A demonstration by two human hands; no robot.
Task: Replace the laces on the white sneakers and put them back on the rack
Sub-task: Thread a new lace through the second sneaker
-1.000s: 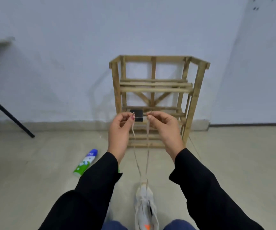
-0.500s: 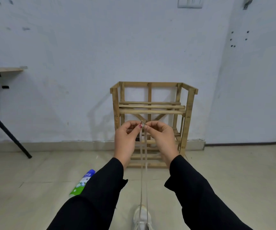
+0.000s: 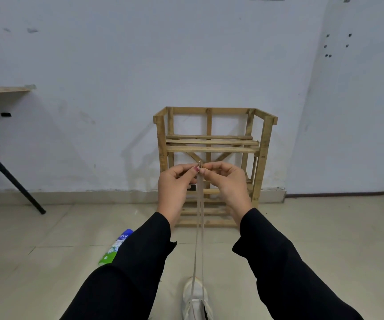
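Against white wall, both hands [image 3: 200,181] pinch lace ends [image 3: 199,168] above sneaker [image 3: 195,301].

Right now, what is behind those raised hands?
A wooden slatted rack against the white wall. The left hand and right hand, pinching a beige shoelace, partly cover its lower shelves; a small dark object peeks out, unidentifiable.

white sneaker [image 3: 194,299] on floor, toe forward; beige lace [image 3: 199,218] ends taut upward; wooden rack [image 3: 214,148] against wall.
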